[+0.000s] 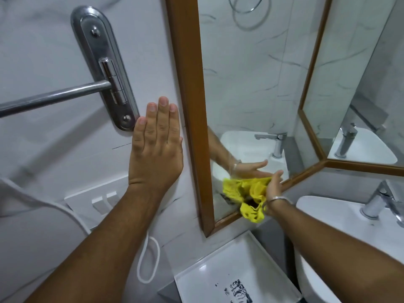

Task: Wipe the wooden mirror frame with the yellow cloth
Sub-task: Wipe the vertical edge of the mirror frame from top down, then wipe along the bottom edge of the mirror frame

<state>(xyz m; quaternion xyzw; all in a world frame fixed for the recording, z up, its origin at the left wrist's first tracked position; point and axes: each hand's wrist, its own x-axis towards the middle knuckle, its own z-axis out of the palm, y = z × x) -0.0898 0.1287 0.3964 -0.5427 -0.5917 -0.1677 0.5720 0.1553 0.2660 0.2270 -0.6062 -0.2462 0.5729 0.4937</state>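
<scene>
The wooden mirror frame (192,101) runs down the wall and turns along the mirror's bottom edge. My right hand (274,189) presses the crumpled yellow cloth (251,206) against the bottom rail of the frame, near the lower left corner; the glass reflects the cloth and hand. My left hand (156,147) lies flat on the white marble wall just left of the frame, fingers together and pointing up, holding nothing. A thin metal bangle sits on my right wrist.
A chrome bracket (105,68) with a bar (54,98) juts from the wall above my left hand. A white basin (341,217) with a chrome tap (380,200) is at the right. A white box lid (236,270) sits below the mirror, a flush plate (100,200) lower left.
</scene>
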